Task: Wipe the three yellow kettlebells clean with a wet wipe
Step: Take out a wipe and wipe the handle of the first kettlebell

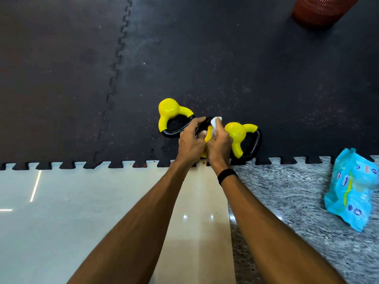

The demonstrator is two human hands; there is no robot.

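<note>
Dark interlocking rubber matting (205, 58) covers the far part of the floor, and its toothed edge is met nearer the camera by glossy pale tile (82, 212) on the left and speckled grey stone (297, 201) on the right. Three yellow kettlebells are laid on their sides on the matting, close to that edge. The left kettlebell (167, 110) is turned with its yellow ball toward the far side and its black handle loop toward the camera, so its long axis runs roughly away from the viewer. The right kettlebell (235, 133) has its ball to the left and its black handle to the right, its axis tilted across the view. The middle kettlebell (208, 134) is mostly hidden behind the hands; only a strip of yellow and part of its black handle are seen, and its direction cannot be told. Its handle is gripped by the left hand (191, 143), the fingers curled closed round it. A bunched white wet wipe (215, 122) is pinched in the right hand (219, 146) and pressed against the middle kettlebell. A black band (227, 175) is worn on the right wrist. A light blue wipes packet (351, 188) lies on the stone at the right, well apart from the kettlebells, and an orange ribbed object (322, 9) is cut off at the upper right corner
</note>
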